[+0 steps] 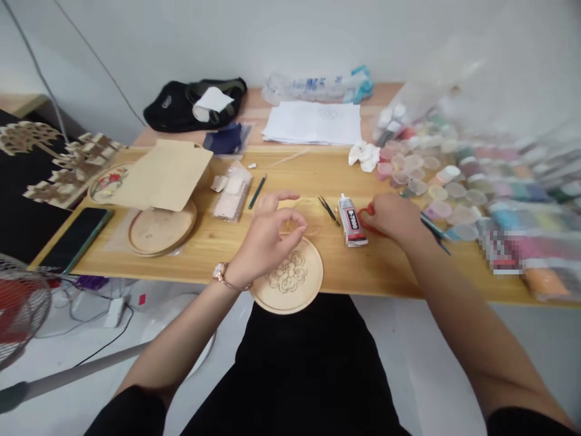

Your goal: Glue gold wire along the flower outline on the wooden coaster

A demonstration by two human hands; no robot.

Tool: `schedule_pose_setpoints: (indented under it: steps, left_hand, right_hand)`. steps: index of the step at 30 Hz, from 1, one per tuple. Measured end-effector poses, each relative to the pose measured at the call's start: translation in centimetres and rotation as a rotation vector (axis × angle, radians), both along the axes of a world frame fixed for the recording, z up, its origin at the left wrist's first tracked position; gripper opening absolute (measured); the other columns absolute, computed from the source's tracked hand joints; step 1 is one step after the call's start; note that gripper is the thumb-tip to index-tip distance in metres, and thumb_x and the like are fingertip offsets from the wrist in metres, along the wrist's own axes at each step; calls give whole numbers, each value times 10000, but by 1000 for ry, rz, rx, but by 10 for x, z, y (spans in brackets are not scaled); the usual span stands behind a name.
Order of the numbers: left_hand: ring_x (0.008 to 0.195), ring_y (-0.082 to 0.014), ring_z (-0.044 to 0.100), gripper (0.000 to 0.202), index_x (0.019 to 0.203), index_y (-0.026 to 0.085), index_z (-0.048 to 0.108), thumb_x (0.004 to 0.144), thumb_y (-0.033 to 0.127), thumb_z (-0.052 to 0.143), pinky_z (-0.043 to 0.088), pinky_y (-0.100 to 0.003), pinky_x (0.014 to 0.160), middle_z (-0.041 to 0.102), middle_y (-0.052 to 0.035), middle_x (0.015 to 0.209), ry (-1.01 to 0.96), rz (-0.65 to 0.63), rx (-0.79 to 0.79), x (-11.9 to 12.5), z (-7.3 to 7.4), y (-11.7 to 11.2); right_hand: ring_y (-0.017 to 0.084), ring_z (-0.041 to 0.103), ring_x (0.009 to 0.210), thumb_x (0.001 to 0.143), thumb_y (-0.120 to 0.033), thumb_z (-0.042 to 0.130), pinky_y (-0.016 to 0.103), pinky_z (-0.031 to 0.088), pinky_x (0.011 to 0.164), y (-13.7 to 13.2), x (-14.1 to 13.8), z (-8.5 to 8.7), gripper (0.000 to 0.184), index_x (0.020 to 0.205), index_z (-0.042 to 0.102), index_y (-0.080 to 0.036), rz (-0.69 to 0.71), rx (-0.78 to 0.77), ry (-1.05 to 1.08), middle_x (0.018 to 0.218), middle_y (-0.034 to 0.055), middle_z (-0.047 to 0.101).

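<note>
Wooden tabletop point(376, 269) bears "B-7000" tube point(352, 220) beside right hand point(393, 215)

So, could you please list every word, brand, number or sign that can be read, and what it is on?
"B-7000": on the tube; its smaller print is unreadable.
Blue lettering on the clear plastic packaging: too blurred to read.
Mark on the black bag: too small to read.
Pixelated item at right: unreadable.

Left hand point(267, 236) pinches thumb to forefinger; right hand point(394, 215) curls, knuckles up, arm outstretched.
</note>
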State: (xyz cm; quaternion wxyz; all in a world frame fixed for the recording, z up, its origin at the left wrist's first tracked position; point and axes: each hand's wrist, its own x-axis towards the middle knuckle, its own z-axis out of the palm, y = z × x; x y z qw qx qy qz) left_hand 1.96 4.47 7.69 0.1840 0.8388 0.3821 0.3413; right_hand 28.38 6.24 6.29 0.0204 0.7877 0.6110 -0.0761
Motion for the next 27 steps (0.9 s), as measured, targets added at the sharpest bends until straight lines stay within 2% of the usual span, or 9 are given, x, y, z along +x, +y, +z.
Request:
schedule_pose_setpoints:
  steps: [3, 7, 8, 10, 11, 14, 18, 20, 27]
  left_hand:
    - [1207, -232, 524, 39, 796, 190, 655, 816, 181, 623, 366, -492, 1087, 574, -83, 1204, -25, 2, -78, 1, 6, 27]
    - [1185, -231, 550, 57, 760, 168, 659, 804, 188, 628, 385, -475, 1079, 594, -96, 1178, -31, 12, -164, 4, 15, 59]
    - [1182, -230, 553, 60, 758, 165, 660, 803, 190, 628, 388, -473, 1077, 594, -99, 1177, -31, 12, -173, 6, 18, 65]
    - [1179, -226, 557, 65, 753, 166, 661, 800, 200, 631, 386, -472, 1079, 593, -96, 1179, -27, 8, -187, 10, 22, 74]
    - [1180, -222, 557, 66, 750, 168, 662, 798, 204, 634, 381, -471, 1084, 591, -92, 1184, -23, 2, -196, 12, 24, 77]
    - [1193, -216, 549, 60, 750, 175, 663, 795, 207, 640, 362, -469, 1103, 587, -82, 1198, 0, -34, -205, 17, 31, 82]
    - [1215, -211, 531, 52, 766, 194, 659, 807, 209, 632, 362, -476, 1105, 581, -64, 1207, 36, -95, -170, 21, 35, 85]
    - [1221, -207, 526, 47, 766, 198, 655, 808, 206, 634, 366, -472, 1104, 578, -57, 1208, 50, -112, -164, 21, 35, 85]
    - [1219, -221, 532, 27, 772, 180, 659, 792, 184, 643, 372, -450, 1109, 566, -79, 1208, 100, -98, -197, 19, 34, 84]
  right_hand:
    - [217, 565, 624, 673, -275, 594, 307, 324, 543, -2, 15, 16, 237, 499, 451, -203, -17, 108, 53, 573, 67, 574]
    - [175, 565, 621, 702, -297, 559, 313, 414, 582, -11, 23, 51, 104, 761, 542, -213, -56, 398, 189, 660, 24, 604]
    - [156, 574, 621, 723, -307, 535, 299, 442, 580, -12, 20, 59, 123, 812, 536, -222, -20, 486, 313, 695, 11, 613]
    - [150, 602, 652, 696, -287, 592, 300, 477, 578, -10, 7, 74, 148, 819, 537, -227, 152, 743, 778, 747, 6, 628]
    - [146, 600, 645, 682, -278, 643, 298, 482, 568, -7, -1, 80, 159, 793, 540, -230, 238, 786, 917, 715, -7, 610]
    - [134, 569, 620, 728, -310, 695, 300, 465, 541, 9, -22, 92, 183, 784, 534, -243, 390, 778, 1132, 690, -12, 580]
    - [140, 516, 551, 693, -603, 700, 287, 357, 439, 33, -37, 93, 419, 784, 479, -259, 460, 670, 1271, 659, -10, 570]
    - [134, 492, 512, 682, -691, 654, 285, 338, 429, 39, -43, 89, 480, 769, 447, -266, 461, 624, 1284, 654, -13, 578]
    - [119, 452, 468, 701, -657, 658, 294, 340, 440, 44, -53, 79, 441, 757, 451, -272, 465, 605, 1354, 648, -23, 592]
